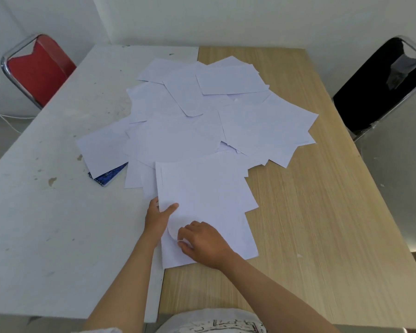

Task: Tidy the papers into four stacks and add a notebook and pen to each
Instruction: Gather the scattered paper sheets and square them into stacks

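Observation:
Several white sheets of paper (197,121) lie scattered in a loose heap across the middle of the table. The nearest sheets (209,205) overlap near the front. My left hand (157,218) pinches the left edge of the top near sheet, thumb on top. My right hand (202,243) curls its fingers on the lower left corner of a sheet, which is bent upward. A blue spiral notebook (109,175) pokes out from under the papers at the left. No pen is visible.
The table is half white (46,212) and half wood-grain (322,212). A red chair (37,68) stands at the far left, a black chair (382,87) at the far right. White walls stand behind.

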